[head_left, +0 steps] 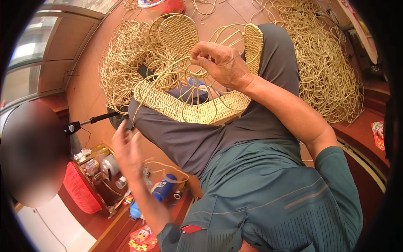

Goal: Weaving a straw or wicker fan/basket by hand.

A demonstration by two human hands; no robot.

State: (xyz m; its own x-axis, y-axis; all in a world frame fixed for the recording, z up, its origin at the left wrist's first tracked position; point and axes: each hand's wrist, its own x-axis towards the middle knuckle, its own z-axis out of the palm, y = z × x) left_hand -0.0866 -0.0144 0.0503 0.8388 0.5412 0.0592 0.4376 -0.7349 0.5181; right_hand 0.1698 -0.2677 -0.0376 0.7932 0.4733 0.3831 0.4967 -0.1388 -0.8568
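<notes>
Dark-green shirt [268, 180] comes nearest the camera, its chest pocket [212, 215] holding something flat and red. Going from the left, a red plastic basket [79, 191] sits near a clear jar [110, 165]; what either holds is too small to tell. Past these spreads a tangled cord heap [119, 63] on the floor. The left hand [128, 149] hangs apart from the weaving, fingers loosely spread and blurred; its grip looks released. Beside that forearm stands a blue bottle [164, 187], contents hidden. At the top edge, a red bucket [175, 7] shows white plastic inside. Next, the woven piece [189, 110] rests across the thighs, its curved band below, an oval panel beyond, bare cords looping between. It should be light and springy, firm along the band but yielding at the loops, so the band is the surest hold. Over it the right hand [222, 65] draws its fingertips in toward the thumb; whether that grip pinches a strand, I cannot tell. Farthest right lies another cord pile [327, 71].
</notes>
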